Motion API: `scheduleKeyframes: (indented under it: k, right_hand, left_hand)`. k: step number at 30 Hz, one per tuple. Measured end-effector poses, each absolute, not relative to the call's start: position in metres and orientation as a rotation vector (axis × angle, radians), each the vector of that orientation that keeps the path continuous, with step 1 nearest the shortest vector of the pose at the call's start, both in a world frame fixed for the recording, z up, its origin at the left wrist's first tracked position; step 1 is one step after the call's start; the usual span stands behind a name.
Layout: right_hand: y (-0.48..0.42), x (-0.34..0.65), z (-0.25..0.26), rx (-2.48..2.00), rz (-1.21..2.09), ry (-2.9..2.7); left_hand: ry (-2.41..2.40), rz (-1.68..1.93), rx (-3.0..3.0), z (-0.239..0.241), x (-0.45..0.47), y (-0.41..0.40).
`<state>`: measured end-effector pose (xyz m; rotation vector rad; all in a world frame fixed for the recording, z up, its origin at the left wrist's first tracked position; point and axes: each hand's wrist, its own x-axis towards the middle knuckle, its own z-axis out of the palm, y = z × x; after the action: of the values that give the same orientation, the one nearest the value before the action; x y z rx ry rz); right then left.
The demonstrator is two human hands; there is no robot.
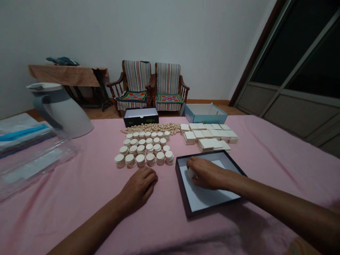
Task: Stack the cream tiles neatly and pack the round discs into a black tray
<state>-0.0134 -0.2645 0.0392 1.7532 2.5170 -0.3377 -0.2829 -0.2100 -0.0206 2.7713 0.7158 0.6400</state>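
My right hand [205,173] is closed on a small stack of white round discs [191,173], mostly hidden by the fingers. It is inside a shallow dark-rimmed box lid [207,203] with a pale inner floor. My left hand [139,186] rests on the pink cloth left of the lid, its fingers loosely curled and nothing visible in them. Just beyond it stand several rows of stacked round white discs [141,160]. Behind the lid are stacks of square white tiles [209,134]. A pile of small beige pieces [154,128] lies behind the discs.
A black open box [141,122] and a light blue open box [205,117] stand at the table's far edge. On the left are a grey-white jug [62,113], clear plastic packaging [34,164] and a flat blue-and-white package [23,134]. Two wooden chairs [168,81] stand beyond.
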Motion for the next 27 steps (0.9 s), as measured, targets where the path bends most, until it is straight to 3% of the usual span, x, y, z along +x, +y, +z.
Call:
scheduleKeyframes:
  k: [6, 21, 27]
  right_hand:
    - [-0.252, -0.027, 0.022, 1.794, -0.330, 2.445]
    - [-0.275, -0.007, 0.045, 1.935, -0.396, 2.157]
    - [-0.263, -0.014, 0.030, 2.057, -0.563, 2.090]
  left_hand:
    - [0.732, 0.606, 2.773, -0.022, -0.283, -0.211]
    - [0.885, 0.487, 2.643, -0.009, -0.267, -0.227]
    - [0.839, 0.450, 2.612, -0.007, -0.231, -0.239]
